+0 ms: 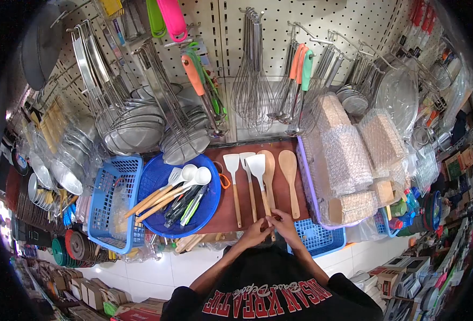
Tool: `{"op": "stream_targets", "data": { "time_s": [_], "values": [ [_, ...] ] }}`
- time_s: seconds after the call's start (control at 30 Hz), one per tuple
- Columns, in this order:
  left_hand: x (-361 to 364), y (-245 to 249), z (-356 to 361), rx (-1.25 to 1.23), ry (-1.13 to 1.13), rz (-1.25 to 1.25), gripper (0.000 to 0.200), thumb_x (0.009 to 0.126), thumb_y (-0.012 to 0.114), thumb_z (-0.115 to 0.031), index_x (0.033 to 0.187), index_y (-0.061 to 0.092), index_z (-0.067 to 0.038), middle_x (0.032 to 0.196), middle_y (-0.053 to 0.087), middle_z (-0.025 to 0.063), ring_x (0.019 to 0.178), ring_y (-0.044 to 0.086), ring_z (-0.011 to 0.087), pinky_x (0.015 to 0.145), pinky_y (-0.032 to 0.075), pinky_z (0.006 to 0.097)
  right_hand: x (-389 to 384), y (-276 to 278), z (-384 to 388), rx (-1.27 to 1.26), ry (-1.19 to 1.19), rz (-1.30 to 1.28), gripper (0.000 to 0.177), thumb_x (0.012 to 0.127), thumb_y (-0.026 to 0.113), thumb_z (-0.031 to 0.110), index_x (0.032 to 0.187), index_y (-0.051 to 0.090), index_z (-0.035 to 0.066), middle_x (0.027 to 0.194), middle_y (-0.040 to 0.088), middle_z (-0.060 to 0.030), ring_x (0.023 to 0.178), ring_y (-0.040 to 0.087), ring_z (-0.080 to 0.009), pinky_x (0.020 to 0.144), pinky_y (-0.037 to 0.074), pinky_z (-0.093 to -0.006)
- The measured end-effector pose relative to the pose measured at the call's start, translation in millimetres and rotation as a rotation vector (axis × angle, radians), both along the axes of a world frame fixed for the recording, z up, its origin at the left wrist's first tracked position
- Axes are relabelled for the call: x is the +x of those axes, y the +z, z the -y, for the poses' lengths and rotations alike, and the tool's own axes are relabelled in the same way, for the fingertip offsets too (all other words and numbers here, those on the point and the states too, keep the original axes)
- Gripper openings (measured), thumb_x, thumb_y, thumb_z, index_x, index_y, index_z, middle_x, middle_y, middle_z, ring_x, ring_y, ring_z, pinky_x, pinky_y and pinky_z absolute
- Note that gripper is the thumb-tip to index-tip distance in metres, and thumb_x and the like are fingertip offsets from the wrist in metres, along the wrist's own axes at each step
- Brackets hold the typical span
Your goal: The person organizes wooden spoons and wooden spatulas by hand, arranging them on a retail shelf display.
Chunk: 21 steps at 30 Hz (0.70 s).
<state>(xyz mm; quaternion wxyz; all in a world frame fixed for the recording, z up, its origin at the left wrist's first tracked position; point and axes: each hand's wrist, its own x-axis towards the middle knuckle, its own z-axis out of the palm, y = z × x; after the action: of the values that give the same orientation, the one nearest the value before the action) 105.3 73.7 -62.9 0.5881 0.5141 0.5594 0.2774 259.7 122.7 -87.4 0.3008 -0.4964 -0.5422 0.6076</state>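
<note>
Both hands meet at the lower end of a white-headed spatula (pixel 256 167) with a wooden handle, over the front edge of the red-brown shelf (pixel 223 206). My left hand (pixel 258 233) and my right hand (pixel 285 224) have their fingers closed around that handle. Beside it on the shelf lie two more white-headed spatulas, one at the left (pixel 231 162) and one partly behind the held one (pixel 245 159). Two wooden spoons rest to the right, one partly covered (pixel 269 166) and one fully visible (pixel 288 167).
A blue round basket (pixel 210 206) holds ladles and other utensils. Left of it is a blue rectangular basket (pixel 94 208). A purple-rimmed basket (pixel 304 176) with bubble-wrapped packages stands at the right, above a lower blue basket (pixel 324 250). Whisks (pixel 252 99) and strainers (pixel 134 131) hang behind.
</note>
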Motion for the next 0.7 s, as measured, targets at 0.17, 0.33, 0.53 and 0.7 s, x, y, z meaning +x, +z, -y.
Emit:
{"op": "stream_targets", "data": {
  "time_s": [0.17, 0.33, 0.53, 0.7],
  "values": [
    [17.7, -37.4, -19.7, 0.029, -0.065, 0.102, 0.034, 0.093, 0.057, -0.021, 0.118, 0.047, -0.001, 0.097, 0.063, 0.0106, 0.068, 0.058, 0.0128, 0.058, 0.048, 0.0307, 10.9, -10.2, -14.8, -0.049, -0.149, 0.026, 0.035, 0.090, 0.064, 0.014, 0.119, 0.059, -0.004, 0.089, 0.065, -0.0070, 0.076, 0.059, -0.0114, 0.067, 0.048, -0.0253],
    [39.4, -17.1, -43.1, 0.000, -0.051, 0.055, 0.035, 0.090, 0.062, -0.024, 0.108, 0.046, 0.001, 0.082, 0.060, 0.0069, 0.062, 0.054, 0.0116, 0.052, 0.045, 0.0279, 28.0, -37.9, -30.0, -0.017, -0.249, 0.053, 0.030, 0.092, 0.061, 0.013, 0.118, 0.060, -0.002, 0.081, 0.061, -0.0038, 0.061, 0.054, -0.0083, 0.047, 0.041, -0.0232],
    [57.5, -18.2, -50.2, 0.038, 0.000, 0.080, 0.026, 0.090, 0.060, -0.016, 0.096, 0.039, -0.003, 0.076, 0.058, 0.0080, 0.056, 0.054, 0.0141, 0.049, 0.044, 0.0291, 33.5, -28.5, -38.0, 0.048, -0.308, 0.001, 0.032, 0.091, 0.062, 0.011, 0.120, 0.060, -0.002, 0.083, 0.062, -0.0028, 0.066, 0.053, -0.0065, 0.054, 0.042, -0.0215],
    [62.4, -37.2, -56.8, 0.037, -0.015, 0.116, 0.021, 0.091, 0.057, -0.010, 0.097, 0.038, -0.003, 0.080, 0.058, 0.0094, 0.059, 0.055, 0.0150, 0.050, 0.044, 0.0299, 40.8, -58.6, -47.6, 0.091, -0.302, 0.025, 0.033, 0.088, 0.066, 0.009, 0.118, 0.060, -0.004, 0.089, 0.063, -0.0041, 0.074, 0.056, -0.0090, 0.063, 0.044, -0.0226]
  ]
}}
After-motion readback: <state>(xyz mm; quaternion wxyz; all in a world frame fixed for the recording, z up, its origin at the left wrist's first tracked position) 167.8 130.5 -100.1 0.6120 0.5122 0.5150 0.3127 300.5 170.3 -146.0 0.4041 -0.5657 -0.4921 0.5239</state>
